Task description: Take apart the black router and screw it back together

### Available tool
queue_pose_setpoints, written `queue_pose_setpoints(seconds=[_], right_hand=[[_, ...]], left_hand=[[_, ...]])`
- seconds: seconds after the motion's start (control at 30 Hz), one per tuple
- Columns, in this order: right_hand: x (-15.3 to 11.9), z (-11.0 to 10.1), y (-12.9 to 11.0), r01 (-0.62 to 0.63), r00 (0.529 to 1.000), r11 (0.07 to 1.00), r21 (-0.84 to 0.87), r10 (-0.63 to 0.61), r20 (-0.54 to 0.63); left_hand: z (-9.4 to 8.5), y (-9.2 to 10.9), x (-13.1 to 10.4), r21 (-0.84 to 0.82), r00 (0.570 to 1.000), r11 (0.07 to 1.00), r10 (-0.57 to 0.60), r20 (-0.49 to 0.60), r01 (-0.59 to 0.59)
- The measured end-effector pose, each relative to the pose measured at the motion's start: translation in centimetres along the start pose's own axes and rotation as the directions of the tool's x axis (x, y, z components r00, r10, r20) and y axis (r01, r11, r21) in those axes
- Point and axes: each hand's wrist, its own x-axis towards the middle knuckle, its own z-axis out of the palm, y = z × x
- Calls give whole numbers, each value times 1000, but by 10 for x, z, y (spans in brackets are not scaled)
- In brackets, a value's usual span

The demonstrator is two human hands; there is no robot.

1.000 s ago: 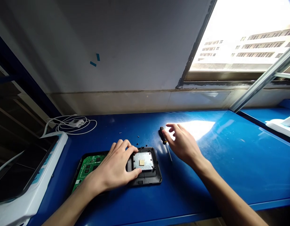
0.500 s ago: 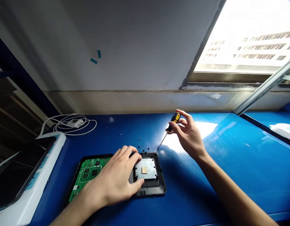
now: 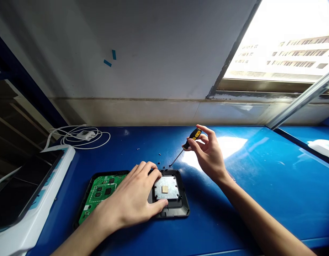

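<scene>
My right hand [image 3: 208, 153] pinches the black-and-yellow handle of a screwdriver [image 3: 193, 139]. The shaft slants down to the left, and its tip is at a tiny dark screw [image 3: 170, 165] just beyond the casing. Laid across a black plastic casing [image 3: 184, 208], my left hand [image 3: 134, 195] grips it, fingertips near the far edge and thumb beside the metal plate [image 3: 172, 183]. A small beige pad [image 3: 164, 189] sits on that plate. Left of the hand, a green circuit board [image 3: 100, 188] lies in a black shell, partly covered by my hand and forearm.
Several loose screws [image 3: 159, 163] lie on the blue table [image 3: 233, 199] behind the casing. A coiled white cable with a power adapter [image 3: 86, 135] is at the back left. A white-framed device with a dark screen [image 3: 28, 185] stands at the left. Metal framing [image 3: 300, 99] rises at the right.
My right hand has moved slightly left and tilted the screwdriver further over. Its tip has gone from the casing's far right corner to one of the screws. My left hand stays on the casing.
</scene>
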Motion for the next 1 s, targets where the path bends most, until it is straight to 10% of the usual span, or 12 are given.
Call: queue_pose_setpoints(seconds=[1.0], right_hand=[[-6, -7, -6, -87, 994, 996, 23, 85, 72]], left_hand=[[4, 0, 3, 100, 988, 984, 154, -22, -151]])
